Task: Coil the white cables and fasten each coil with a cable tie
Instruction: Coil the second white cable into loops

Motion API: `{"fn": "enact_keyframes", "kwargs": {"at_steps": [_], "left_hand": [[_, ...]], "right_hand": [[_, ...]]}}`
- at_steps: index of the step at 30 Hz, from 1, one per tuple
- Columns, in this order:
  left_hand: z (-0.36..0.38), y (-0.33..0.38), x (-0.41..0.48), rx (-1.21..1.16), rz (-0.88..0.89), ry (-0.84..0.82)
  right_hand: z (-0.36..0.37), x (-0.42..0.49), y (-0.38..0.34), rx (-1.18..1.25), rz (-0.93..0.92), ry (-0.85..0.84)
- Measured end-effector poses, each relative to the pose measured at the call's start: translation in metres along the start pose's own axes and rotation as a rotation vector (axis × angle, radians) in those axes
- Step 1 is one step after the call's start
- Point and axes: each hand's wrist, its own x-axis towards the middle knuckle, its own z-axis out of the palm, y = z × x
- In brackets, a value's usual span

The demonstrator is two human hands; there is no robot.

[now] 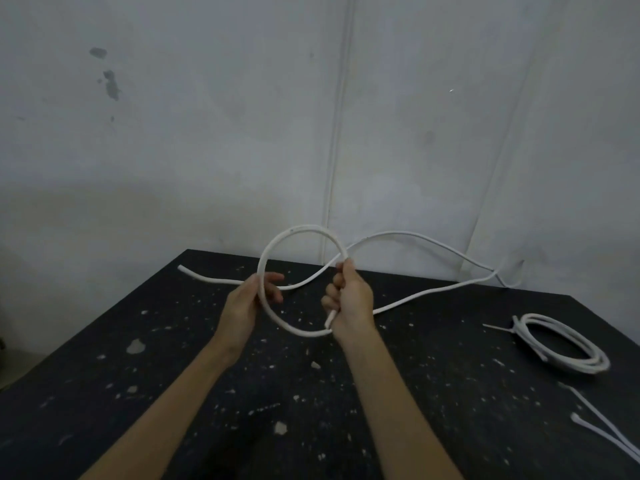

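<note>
Above the bench (173, 375), your right hand (349, 299) clenched the white cable (298, 232) where its first loop crossed, pinning the turn closed. Your left hand (249, 301) curled round the loop's side, shaping it. A tied coil (568, 344) lay right.

Table (450, 393): dark, near-black top filling the lower half of the frame.
Surface: speckled all over with white flecks, plus a few larger pale blotches (135, 347) toward the left and centre.
Loose cable (207, 279): white. One cut end lies on the top near the far left corner. Another stretch lies across the far right part, and the middle rises off the top.
Coiled cable (585, 367): white, several turns, lying flat at the right of the frame.
Cable tie (516, 330): wrapped round the coil's left side, thin tail pointing left.
Spare ties (595, 430): thin white strips in the lower right corner, near the coil but apart from it, running out of the frame.
</note>
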Motion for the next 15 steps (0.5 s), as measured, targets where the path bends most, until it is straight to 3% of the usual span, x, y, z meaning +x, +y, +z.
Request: {"fn": "enact_keyframes", "kwargs": {"at_steps": [2, 5, 7, 10, 13, 15], "left_hand": [[0.004, -0.013, 0.0, -0.011, -0.067, -0.007], [0.02, -0.015, 0.001, -0.083, -0.076, 0.035], [0.029, -0.002, 0.006, -0.074, -0.046, 0.042], [0.038, 0.02, 0.016, -0.082, -0.023, 0.041], [0.043, 0.038, 0.029, -0.156, -0.015, 0.027], [0.041, 0.047, 0.037, -0.177, -0.02, 0.006]], "right_hand": [[-0.003, 0.003, -0.017, -0.054, -0.081, -0.074], [-0.008, 0.007, -0.035, -0.333, -0.332, -0.127], [-0.018, 0.011, -0.047, -0.593, -0.6, -0.116], [-0.04, 0.019, -0.068, -1.128, -1.144, -0.114], [-0.055, 0.029, -0.1, -1.661, -1.607, -0.416], [-0.062, 0.044, -0.118, -1.994, -1.772, -0.644]]}}
